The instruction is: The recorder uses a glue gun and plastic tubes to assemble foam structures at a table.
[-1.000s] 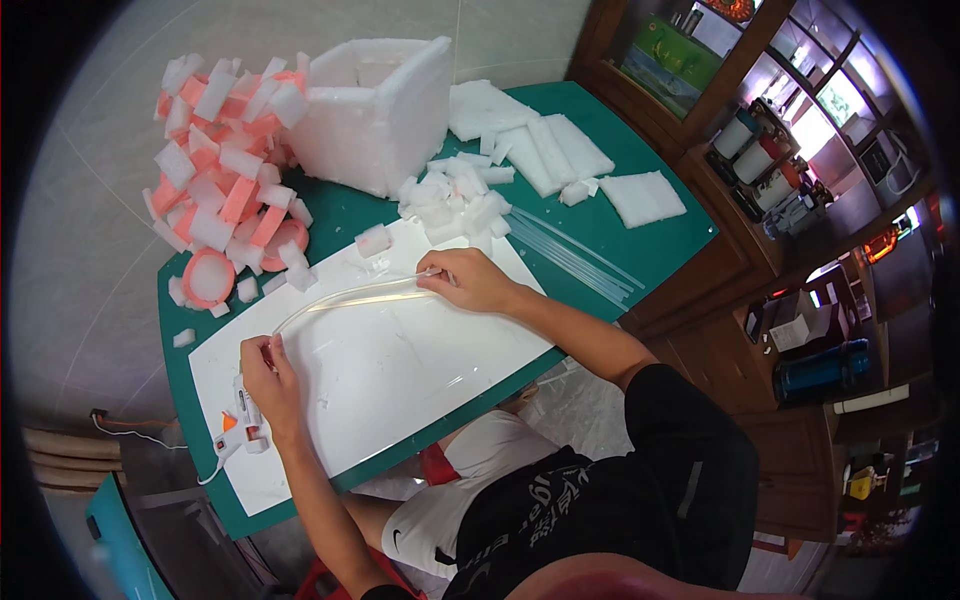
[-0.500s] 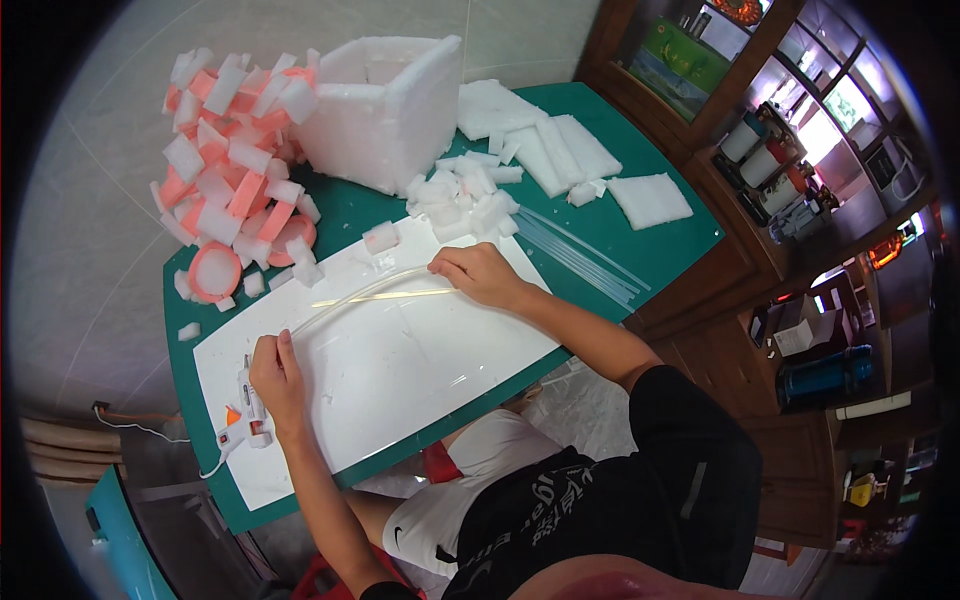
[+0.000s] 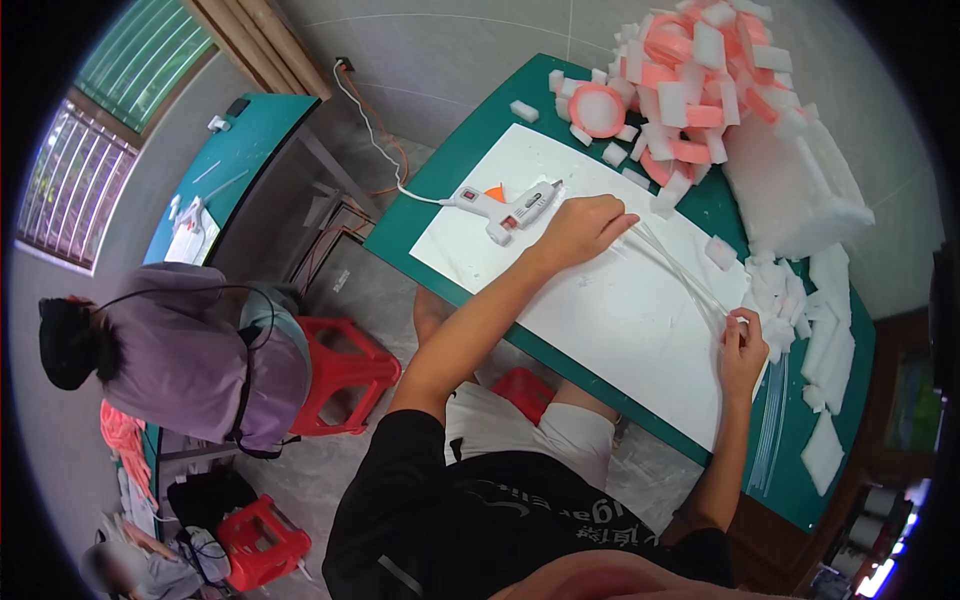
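Observation:
A thin, pale white strip (image 3: 672, 258) stretches between my two hands above a white board (image 3: 610, 325). My left hand (image 3: 585, 230) is closed on its far-left end, while my right hand (image 3: 745, 355) pinches the other end near a heap of white foam pieces (image 3: 775, 295). A second narrow strip seems to lie close under it, and the two are hard to tell apart. Just left of my left hand, a white hot glue gun (image 3: 510, 212) with an orange part lies on the board, its cord running off the table.
Pink rings with white foam blocks (image 3: 690, 90) are piled at the back of the green table (image 3: 460, 150), beside a white foam box (image 3: 795, 190). Clear rods (image 3: 770, 420) and foam sheets (image 3: 825, 455) lie at right. Left, a person (image 3: 200, 340) sits on a red stool (image 3: 345, 375).
The view has swung left, bringing other people and another table in. The strip, bowed before, now looks straighter between my hands. Both hands keep hold of it.

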Available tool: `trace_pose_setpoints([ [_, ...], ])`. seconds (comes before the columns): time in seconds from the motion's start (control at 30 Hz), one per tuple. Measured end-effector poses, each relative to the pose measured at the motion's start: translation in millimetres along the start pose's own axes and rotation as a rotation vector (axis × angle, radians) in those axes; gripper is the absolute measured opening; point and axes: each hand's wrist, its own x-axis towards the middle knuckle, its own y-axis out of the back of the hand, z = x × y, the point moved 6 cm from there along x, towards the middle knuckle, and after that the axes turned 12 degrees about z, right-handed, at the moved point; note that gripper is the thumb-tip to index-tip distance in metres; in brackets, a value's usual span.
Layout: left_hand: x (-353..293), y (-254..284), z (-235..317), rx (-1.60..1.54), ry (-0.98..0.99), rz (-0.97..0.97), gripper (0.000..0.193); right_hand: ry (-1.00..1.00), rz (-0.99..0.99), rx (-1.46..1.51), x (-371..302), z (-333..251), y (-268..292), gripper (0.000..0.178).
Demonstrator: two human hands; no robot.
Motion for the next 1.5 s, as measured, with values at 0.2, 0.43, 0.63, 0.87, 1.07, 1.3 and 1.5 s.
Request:
trace_pose_setpoints([
  [0.2,0.0,-6.3,8.0,-0.046,0.055,-0.117,0.031,-0.031,-0.017,-0.056,2.2,7.2,5.3,0.023],
  [0.43,-0.2,-5.2,4.0,-0.017,-0.011,-0.084,0.030,0.025,0.000,-0.054,2.8,13.2,6.0,0.026],
  [0.63,1.6,-0.9,5.9,-0.025,-0.047,-0.018,0.032,0.011,0.016,-0.021,3.4,17.7,5.5,0.022],
  [0.87,0.0,-4.7,-1.2,0.029,-0.020,0.009,0.034,0.013,-0.005,-0.077,1.0,10.9,5.7,0.025],
  [1.07,0.7,-13.8,-5.7,0.078,0.048,-0.040,0.025,-0.038,-0.001,-0.062,7.5,14.2,0.4,0.021],
  [1.3,-0.6,-12.4,4.0,0.072,0.086,-0.057,0.016,-0.005,0.040,-0.028,9.5,-4.2,13.0,0.018],
  [1.5,-1.9,-12.7,2.7,0.052,0.091,-0.072,0.018,0.007,0.094,-0.015,11.2,-8.0,14.9,0.018],
])
